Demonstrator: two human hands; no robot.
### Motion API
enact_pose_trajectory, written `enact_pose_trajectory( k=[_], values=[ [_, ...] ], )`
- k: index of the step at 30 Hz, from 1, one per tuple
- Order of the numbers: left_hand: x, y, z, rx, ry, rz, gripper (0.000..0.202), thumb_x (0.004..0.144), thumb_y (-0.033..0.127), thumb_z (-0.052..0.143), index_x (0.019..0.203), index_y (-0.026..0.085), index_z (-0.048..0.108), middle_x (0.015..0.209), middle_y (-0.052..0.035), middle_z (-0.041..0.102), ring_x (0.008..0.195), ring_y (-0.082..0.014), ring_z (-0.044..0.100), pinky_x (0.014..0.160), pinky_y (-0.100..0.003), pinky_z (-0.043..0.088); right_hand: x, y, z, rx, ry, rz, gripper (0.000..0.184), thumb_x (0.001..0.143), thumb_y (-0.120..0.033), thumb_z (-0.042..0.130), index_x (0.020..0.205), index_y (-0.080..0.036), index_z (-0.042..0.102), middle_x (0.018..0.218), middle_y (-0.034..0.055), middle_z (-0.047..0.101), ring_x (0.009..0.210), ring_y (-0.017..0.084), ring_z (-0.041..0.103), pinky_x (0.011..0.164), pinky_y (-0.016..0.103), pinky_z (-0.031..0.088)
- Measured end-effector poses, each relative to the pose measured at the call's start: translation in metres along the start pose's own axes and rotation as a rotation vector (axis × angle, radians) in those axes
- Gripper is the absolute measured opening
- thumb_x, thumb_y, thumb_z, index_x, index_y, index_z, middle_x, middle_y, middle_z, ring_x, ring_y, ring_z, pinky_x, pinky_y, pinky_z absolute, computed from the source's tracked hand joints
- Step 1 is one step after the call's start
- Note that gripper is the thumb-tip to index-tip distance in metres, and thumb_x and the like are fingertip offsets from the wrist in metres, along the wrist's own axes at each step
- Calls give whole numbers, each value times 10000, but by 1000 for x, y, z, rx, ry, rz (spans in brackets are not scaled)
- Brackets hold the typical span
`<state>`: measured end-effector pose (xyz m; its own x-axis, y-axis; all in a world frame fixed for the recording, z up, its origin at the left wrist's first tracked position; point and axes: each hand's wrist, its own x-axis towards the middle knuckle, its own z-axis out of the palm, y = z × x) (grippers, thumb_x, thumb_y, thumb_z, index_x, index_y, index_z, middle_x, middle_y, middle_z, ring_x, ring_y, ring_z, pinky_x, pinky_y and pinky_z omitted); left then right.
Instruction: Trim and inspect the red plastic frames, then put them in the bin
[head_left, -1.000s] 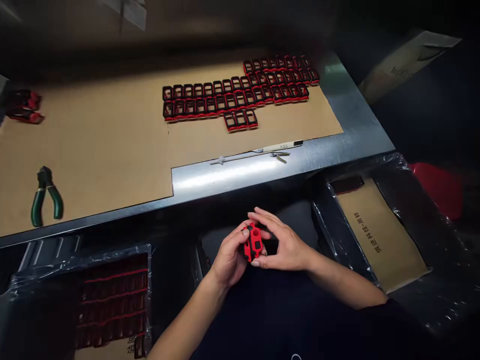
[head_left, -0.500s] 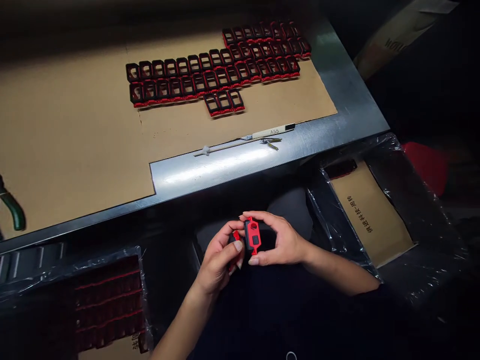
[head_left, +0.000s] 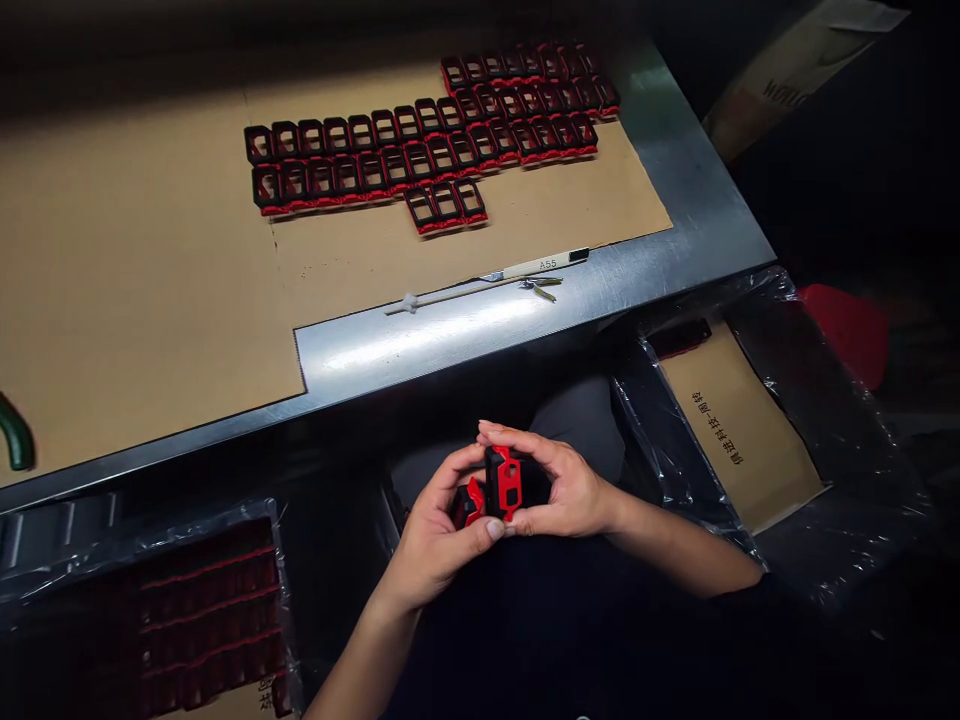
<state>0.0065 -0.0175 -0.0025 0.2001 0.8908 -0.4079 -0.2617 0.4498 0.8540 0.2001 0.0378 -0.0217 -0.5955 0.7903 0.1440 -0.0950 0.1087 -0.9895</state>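
Observation:
My right hand (head_left: 559, 485) grips a red-and-black plastic frame part (head_left: 510, 485) between fingertips and thumb, its red face turned to the right. My left hand (head_left: 446, 510) is closed around a second red-and-black part (head_left: 469, 503), partly hidden in the palm. The left fingertips and thumb also reach the black edge of the first part. Both hands are close together below the table's front edge, above my lap. On the table, several like frames (head_left: 446, 203) stand in rows on brown cardboard (head_left: 150, 250).
Near the table's metal edge (head_left: 420, 345) lie a white-handled blade tool marked A55 (head_left: 544, 264), a thin stick (head_left: 457, 293) and small nippers (head_left: 541, 288). A green handle (head_left: 16, 435) shows at far left. Plastic-lined boxes stand at right (head_left: 750, 430) and lower left (head_left: 277, 560).
My left hand has come closer to the right one, its thumb now at the first part's lower edge. The second part has turned in the left hand. The view has shifted slightly.

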Motion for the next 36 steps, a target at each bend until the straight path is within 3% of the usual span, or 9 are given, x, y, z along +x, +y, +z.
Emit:
enact_pose_trajectory(
  k=[9,13,17,20,23,25,27,32,36],
  values=[
    [1,5,5,17,34,-31,468,698,363,856,1107,218,683,897,-34,735,742,-162,655,712,-245,530,-1,-5,1,-125,3,-15,865,720,-265,853,1478,-272,437,1514,130,498,1321,279,568,1122,474,448],
    [0,7,6,34,63,-1,441,703,357,852,1092,229,689,953,-30,753,795,-167,674,768,-258,542,-5,-11,-6,-17,28,58,826,737,-234,804,1473,-260,430,1512,137,474,1300,274,571,1052,440,510],
    [0,3,6,95,61,-12,449,708,334,847,1109,229,674,975,-34,760,841,-190,692,793,-281,550,-5,-20,-9,-24,159,211,510,712,-318,833,1167,-204,632,1050,70,686,919,197,682,750,299,578],
    [1,-2,5,164,47,-27,448,733,315,827,1141,228,665,1031,-45,756,905,-208,696,833,-296,545,1,-24,-3,-136,197,287,279,745,-405,819,806,-181,665,728,2,657,651,130,600,610,251,496],
    [1,-4,6,202,71,-42,435,740,313,814,1138,217,666,1052,-54,752,915,-217,697,852,-314,543,5,-20,2,-35,280,343,456,933,-524,589,650,-172,652,609,8,627,572,121,569,587,263,473],
    [0,-3,6,189,83,-58,431,730,313,815,1123,214,668,1048,-54,755,903,-221,700,851,-325,547,5,-14,3,129,364,387,556,975,-583,477,670,-166,682,595,22,637,569,132,592,588,268,490],
    [-1,-3,5,182,85,-58,428,724,299,814,1119,221,671,1057,-51,755,907,-220,700,855,-326,546,2,-8,1,267,395,410,554,962,-603,488,724,-158,717,605,31,650,575,139,607,580,265,499],
    [1,-4,3,186,72,-3,413,724,248,800,1121,229,689,1126,-55,739,991,-232,692,930,-343,523,-7,-8,-1,385,203,368,406,911,-533,610,843,-165,767,744,51,674,635,146,613,518,244,486],
    [3,-5,0,203,38,-2,412,763,252,774,1165,230,684,1175,-61,725,1049,-239,678,964,-343,507,-7,-13,-2,449,220,373,389,883,-517,642,806,-160,775,775,57,657,655,145,611,484,223,477]
  ],
)
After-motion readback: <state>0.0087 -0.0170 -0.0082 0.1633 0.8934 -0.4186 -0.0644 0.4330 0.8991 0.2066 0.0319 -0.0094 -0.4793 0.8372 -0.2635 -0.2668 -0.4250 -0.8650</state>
